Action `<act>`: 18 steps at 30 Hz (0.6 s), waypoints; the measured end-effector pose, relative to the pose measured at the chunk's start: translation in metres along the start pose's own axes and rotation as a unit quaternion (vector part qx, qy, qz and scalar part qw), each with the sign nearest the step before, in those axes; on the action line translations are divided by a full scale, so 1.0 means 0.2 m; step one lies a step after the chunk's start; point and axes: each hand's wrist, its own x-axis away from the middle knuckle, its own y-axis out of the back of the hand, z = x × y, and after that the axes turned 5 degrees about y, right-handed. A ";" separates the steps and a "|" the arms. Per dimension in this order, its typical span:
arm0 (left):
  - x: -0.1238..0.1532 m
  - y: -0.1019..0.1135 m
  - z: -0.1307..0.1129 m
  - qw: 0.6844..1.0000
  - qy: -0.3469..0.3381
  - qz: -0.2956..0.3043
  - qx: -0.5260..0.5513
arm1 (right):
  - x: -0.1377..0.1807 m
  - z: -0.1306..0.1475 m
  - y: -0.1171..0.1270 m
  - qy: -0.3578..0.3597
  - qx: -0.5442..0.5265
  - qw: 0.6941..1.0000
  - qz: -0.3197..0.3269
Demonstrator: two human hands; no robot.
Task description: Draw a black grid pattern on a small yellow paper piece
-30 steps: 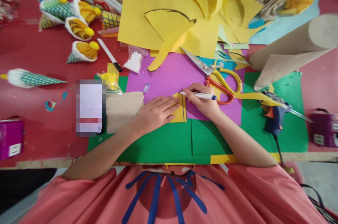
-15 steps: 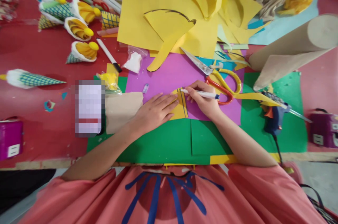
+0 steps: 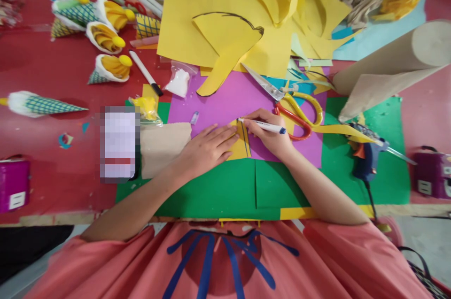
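Observation:
My right hand (image 3: 269, 137) grips a white marker (image 3: 268, 126) with a dark blue end. Its tip meets the upper edge of a small yellow paper piece (image 3: 242, 141), which bears dark lines running down it. Flat on the left part of that piece lies my left hand (image 3: 209, 149), fingers stretched out. Both hands rest over a purple sheet (image 3: 211, 106) and green paper (image 3: 211, 191). Large scissors (image 3: 296, 104) with yellow and red handles lie just beyond my right hand. A beige paper piece (image 3: 164, 149) sits beside my left wrist.
Yellow sheets (image 3: 183, 8) cover the back. At right are a brown paper roll (image 3: 387, 62) and a glue gun (image 3: 368, 156). Leftward lie a phone (image 3: 120, 144), a capped marker (image 3: 145, 72), a bag of white material (image 3: 178, 80) and several decorated paper cones (image 3: 52, 104).
The marker tip has shifted slightly left along the top edge of the small yellow piece, and my right hand has moved with it. My left hand stays in place.

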 end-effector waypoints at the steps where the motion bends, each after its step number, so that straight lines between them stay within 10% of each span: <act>1: 0.00 0.00 0.00 1.000 0.001 0.002 0.000 | 0.00 0.00 0.00 -0.001 -0.006 1.000 -0.001; 18: 0.00 0.00 0.00 1.000 0.003 -0.012 0.006 | 0.00 0.02 0.02 0.022 0.009 0.999 0.022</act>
